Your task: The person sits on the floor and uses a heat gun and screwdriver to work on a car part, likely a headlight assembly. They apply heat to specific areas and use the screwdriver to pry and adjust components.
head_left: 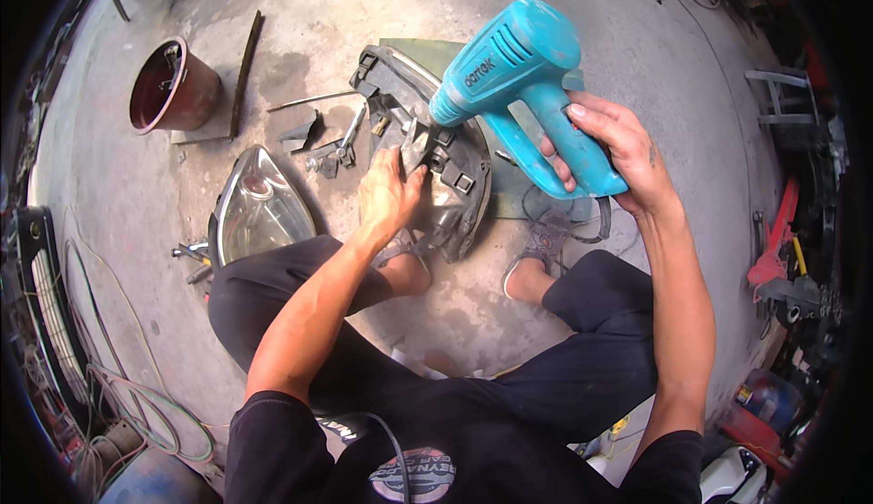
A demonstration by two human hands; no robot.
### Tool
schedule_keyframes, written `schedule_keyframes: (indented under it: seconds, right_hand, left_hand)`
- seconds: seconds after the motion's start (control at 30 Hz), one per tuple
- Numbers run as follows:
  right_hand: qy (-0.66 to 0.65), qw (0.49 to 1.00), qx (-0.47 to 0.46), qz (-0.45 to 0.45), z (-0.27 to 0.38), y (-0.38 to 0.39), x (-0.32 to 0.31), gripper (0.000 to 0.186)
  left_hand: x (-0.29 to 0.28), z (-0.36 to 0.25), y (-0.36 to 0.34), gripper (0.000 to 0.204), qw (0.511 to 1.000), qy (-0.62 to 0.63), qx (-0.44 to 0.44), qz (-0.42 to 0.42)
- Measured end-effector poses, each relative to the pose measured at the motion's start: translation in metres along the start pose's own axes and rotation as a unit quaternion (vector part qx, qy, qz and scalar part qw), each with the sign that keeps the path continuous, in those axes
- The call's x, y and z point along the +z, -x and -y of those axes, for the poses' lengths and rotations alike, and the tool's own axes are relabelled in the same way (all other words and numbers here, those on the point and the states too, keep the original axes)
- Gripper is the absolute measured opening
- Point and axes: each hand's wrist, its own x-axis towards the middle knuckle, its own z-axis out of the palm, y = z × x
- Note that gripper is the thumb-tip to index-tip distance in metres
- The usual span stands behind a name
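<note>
My right hand (627, 145) is wrapped round the handle of a turquoise heat gun (518, 63), with the thumb near the top of the grip. Its nozzle points down and left, close over the back of a black headlight housing (468, 158) that lies between my feet. My left hand (389, 193) is closed on a grey bracket-like part of the housing, just below the nozzle; the fingertips are partly hidden. From the handle's base a dark cord (604, 220) curves down. Left of my left hand, a clear headlight lens (264, 208) rests on the floor near my knee.
Left of the housing lie a long thin rod (309, 101), a black plastic piece (303, 133) and small metal parts (335, 154). A reddish-brown bucket (202, 95) stands beside a dark bar (245, 76). Hoses (150, 404) coil at lower left; a red stand (779, 240) is at right.
</note>
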Motion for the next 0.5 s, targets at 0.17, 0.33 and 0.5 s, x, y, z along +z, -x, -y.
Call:
schedule_keyframes:
  seconds: [0.17,0.33,0.5]
  right_hand:
    - [0.003,1.0,0.007,0.007,0.007,-0.003,0.002,0.046]
    - [-0.006,1.0,0.004,0.01,0.011,-0.003,-0.001,0.042]
    - [0.009,1.0,0.004,0.002,0.01,-0.004,-0.004,0.04]
  left_hand:
    - [0.002,0.001,-0.001,0.053,1.0,0.009,0.002,-0.011]
    - [0.002,0.002,-0.001,0.056,1.0,0.012,0.008,-0.014]
    - [0.001,-0.003,0.0,0.058,1.0,0.023,0.004,-0.011]
